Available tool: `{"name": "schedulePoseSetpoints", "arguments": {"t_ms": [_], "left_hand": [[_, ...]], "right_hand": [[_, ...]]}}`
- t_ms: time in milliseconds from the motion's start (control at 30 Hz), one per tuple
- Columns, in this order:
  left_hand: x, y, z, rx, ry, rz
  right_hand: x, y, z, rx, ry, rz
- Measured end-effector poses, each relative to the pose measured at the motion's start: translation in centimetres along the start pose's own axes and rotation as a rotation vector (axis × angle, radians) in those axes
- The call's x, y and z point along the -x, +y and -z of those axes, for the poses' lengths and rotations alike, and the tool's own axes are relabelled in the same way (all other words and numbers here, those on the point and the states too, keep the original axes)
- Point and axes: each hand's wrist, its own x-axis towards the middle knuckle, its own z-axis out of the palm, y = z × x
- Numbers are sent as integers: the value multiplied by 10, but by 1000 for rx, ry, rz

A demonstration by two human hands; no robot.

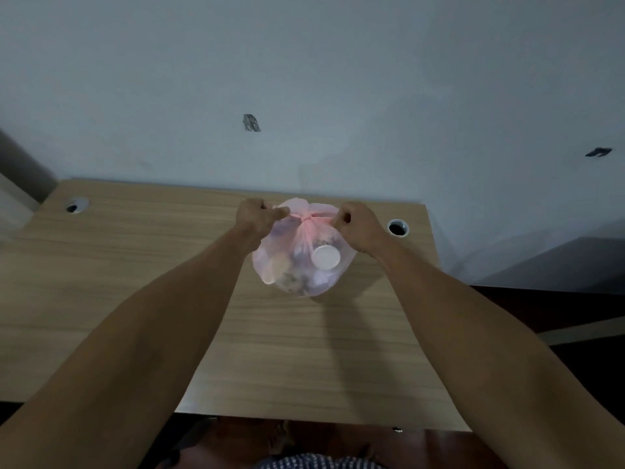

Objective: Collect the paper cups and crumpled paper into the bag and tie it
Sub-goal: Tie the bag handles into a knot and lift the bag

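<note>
Pink plastic bag (304, 262) sits knotted between both fists; left hand (254, 214) and right hand (355, 228) fingers pinch its ends.

You're handling a thin, translucent pink plastic bag (304, 252), faintly glossy, over a matt wood-grain desk (135, 282) with shiny metal-rimmed cable holes (398, 228).

Wooden desk (118, 299) — 2 cable holes (77, 205) — against grey wall (304, 79).
</note>
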Motion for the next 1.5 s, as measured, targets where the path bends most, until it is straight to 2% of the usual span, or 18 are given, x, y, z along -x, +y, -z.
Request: {"name": "schedulePoseSetpoints", "arguments": {"t_ms": [233,333,433,500,667,733,867,1167,1500], "left_hand": [[5,-37,7,-53,-35,1],[6,-62,8,-21,-29,30],[16,-88,10,3,-73,131],[28,-95,11,31,-114,166],[51,-106,13,271,-290,294],[53,-109,13,334,-348,353],[53,-104,16,336,-342,319],[98,-74,45,356,-246,217],[191,-62,113,381,-68,111]], "right_hand": [[18,15,-22,17,-32,-178],[27,14,-30,-109,-31,-272],[33,16,-45,-303,-77,-406],[40,21,-56,-423,-56,-431],[53,40,-89,-563,4,-569],[53,52,-101,-577,26,-563],[65,33,-96,-616,45,-565],[96,-18,-70,-623,104,-428],[141,-87,-64,-582,56,-254]]}}
